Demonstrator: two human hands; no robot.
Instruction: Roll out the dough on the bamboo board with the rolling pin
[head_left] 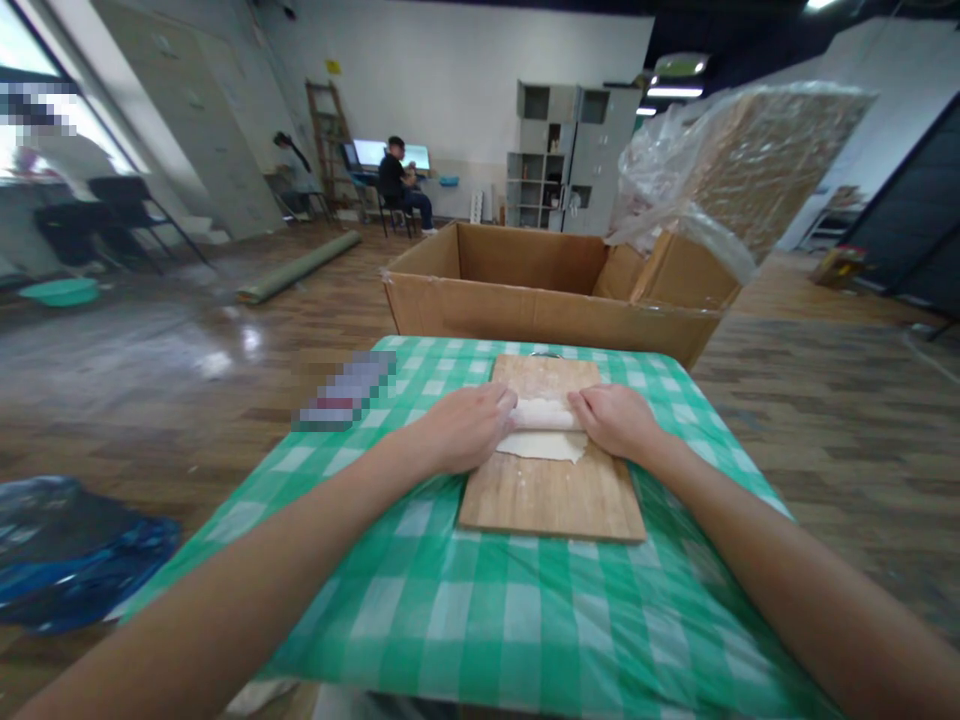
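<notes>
A wooden cutting board point(555, 495) lies on a table covered with a green and white checked cloth point(450, 600). On the board is a flat sheet of pale dough point(544, 447) with a white rolling pin point(541, 414) across its far part. My left hand point(465, 428) lies palm down on the pin's left end, fingers curled over it. At the pin's right end my right hand point(616, 420) rests the same way. The pin's ends are hidden under my hands.
A large open cardboard box point(540, 290) stands just beyond the table, with a plastic-wrapped block point(750, 165) leaning at its right. A blurred flat object point(346, 392) lies at the cloth's left edge. Blue plastic point(67, 560) is on the wooden floor, left. A person sits at a far desk.
</notes>
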